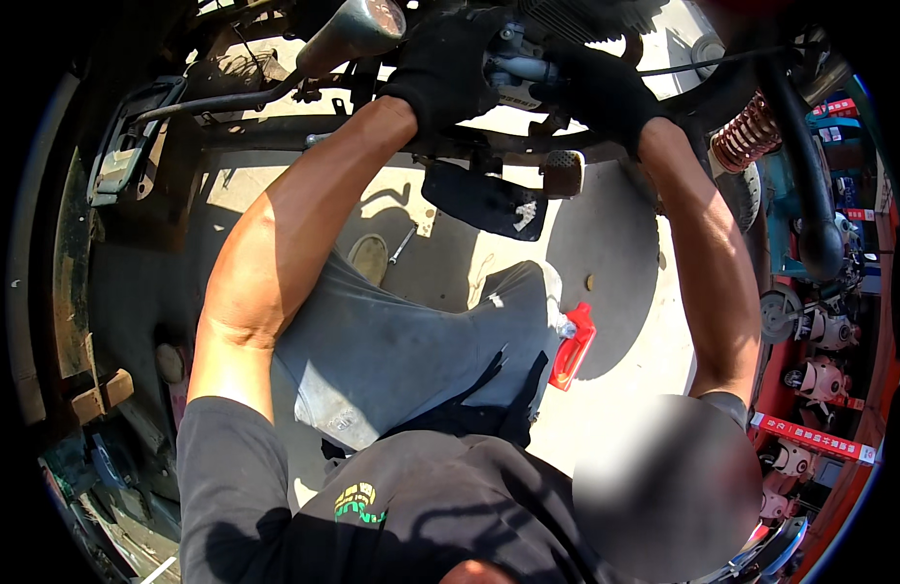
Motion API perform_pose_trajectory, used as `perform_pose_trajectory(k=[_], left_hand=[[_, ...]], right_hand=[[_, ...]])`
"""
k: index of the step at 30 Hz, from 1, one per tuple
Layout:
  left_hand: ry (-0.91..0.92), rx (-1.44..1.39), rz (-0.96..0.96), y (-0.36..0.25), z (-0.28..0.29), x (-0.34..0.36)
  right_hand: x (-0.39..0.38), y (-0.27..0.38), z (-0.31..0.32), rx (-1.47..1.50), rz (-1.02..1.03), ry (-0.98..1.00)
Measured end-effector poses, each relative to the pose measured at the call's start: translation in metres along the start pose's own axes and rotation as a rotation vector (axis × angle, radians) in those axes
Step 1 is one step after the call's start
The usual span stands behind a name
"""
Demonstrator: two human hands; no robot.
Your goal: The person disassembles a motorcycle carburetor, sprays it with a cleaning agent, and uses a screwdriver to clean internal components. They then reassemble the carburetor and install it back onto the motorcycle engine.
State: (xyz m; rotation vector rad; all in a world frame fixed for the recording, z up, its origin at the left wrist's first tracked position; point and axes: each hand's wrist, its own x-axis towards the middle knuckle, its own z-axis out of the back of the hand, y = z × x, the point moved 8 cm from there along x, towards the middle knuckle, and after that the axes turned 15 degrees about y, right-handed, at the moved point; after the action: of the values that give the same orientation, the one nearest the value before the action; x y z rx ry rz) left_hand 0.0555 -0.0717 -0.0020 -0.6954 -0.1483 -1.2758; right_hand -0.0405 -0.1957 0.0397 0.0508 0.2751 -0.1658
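Observation:
Both of my hands are up at the top of the view, in black gloves, at the underside of a vehicle's engine. My left hand [450,70] is closed against the left side of a silver metal engine part [524,70]. From the other side, my right hand [606,92] curls its fingers onto the same part. The dark gloves blend into the shade, so the single fingers are hard to make out. A finned dark engine block [586,18] lies just beyond my hands. Below them is a ribbed foot pedal [564,173] beside a black flap [487,200].
A muffler-like metal cylinder [353,37] on a bent pipe is at upper left. A coil spring [747,134] and black bar [805,185] stand at right. On the ground lie a wrench [402,244] and a red bottle [573,347]. Shelves with boxed goods [820,336] line the right.

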Motion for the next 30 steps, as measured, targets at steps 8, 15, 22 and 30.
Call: perform_pose_trajectory(k=[8,15,22,30], left_hand=[[0.021,-0.103,0.007,0.009,-0.013,0.006],[0.125,-0.056,0.048,-0.036,0.027,0.001],[0.313,-0.121,0.257,-0.034,0.033,-0.010],[0.197,-0.170,0.107,-0.042,0.044,-0.007]], right_hand=[[-0.014,-0.008,-0.008,-0.222,0.310,-0.361],[-0.010,-0.004,-0.014,-0.143,0.119,-0.174],[-0.011,0.014,-0.012,-0.204,0.298,-0.390],[-0.013,0.018,-0.008,-0.216,0.136,-0.324]])
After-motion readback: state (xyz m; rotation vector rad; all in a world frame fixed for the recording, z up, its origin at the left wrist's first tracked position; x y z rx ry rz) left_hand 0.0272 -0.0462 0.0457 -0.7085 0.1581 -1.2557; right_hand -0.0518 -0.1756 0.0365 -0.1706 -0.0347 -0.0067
